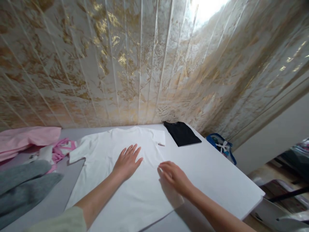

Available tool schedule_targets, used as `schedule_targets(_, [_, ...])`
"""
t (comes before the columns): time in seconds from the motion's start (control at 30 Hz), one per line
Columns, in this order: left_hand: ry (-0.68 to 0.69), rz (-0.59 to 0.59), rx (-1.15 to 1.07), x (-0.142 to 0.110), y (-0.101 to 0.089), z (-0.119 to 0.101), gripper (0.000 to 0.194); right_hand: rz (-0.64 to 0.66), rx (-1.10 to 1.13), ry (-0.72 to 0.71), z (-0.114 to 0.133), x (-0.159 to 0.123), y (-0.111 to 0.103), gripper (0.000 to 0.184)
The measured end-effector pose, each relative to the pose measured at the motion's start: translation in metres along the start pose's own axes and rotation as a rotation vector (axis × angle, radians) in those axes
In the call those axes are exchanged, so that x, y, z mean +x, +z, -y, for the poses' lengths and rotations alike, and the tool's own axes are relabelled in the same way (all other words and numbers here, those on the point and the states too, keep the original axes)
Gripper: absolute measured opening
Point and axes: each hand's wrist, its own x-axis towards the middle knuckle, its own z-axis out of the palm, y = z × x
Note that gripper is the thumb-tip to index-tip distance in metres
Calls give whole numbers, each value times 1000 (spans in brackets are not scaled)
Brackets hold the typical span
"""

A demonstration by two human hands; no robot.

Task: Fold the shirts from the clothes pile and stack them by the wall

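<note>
A white T-shirt [140, 193] lies spread out on the table, its neckline toward the wall and its short sleeves out to the sides. My left hand [127, 162] rests flat on the upper middle of the shirt, fingers spread. At the shirt's right side edge, my right hand [172, 175] is closed, with bent fingers and the thumb drawn in, pinching the cloth there. Its shadow falls on the lower part of the shirt.
A folded black T-shirt [182, 133] lies at the back right of the white table [217, 183]. Pink clothing [29, 138] and a grey garment [26, 187] are piled at left. A blue-edged bag [220, 146] stands beyond the right edge. A gold-patterned curtain [125, 64] hangs behind.
</note>
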Motion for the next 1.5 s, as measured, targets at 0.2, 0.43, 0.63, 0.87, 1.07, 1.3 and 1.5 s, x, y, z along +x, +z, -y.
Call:
schedule_targets(0.2, [22, -54, 8, 2, 2, 2, 55, -208, -193, 627, -52, 115, -27, 39])
schedule_targets(0.43, [15, -37, -9, 0, 4, 4, 55, -198, -200, 651, -54, 161, -13, 13])
schedule_targets(0.63, [12, -23, -41, 1, 1, 4, 54, -278, -185, 598, -51, 170, -16, 19])
schedule_targets(0.87, [8, -24, -47, 1, 1, 4, 52, -298, -291, 246, 11, 171, 4, 40])
schedule_targets(1.07, [11, -42, -66, 1, 1, 5, 50, -142, -353, 49, 39, 159, 17, 34])
schedule_targets(1.3, [1, -32, -59, 1, 0, 3, 51, -273, -308, 141, 12, 184, -7, 40])
schedule_targets(1.5, [-5, -38, -55, 1, 1, 4, 51, -123, -411, 225, 8, 198, 24, 37])
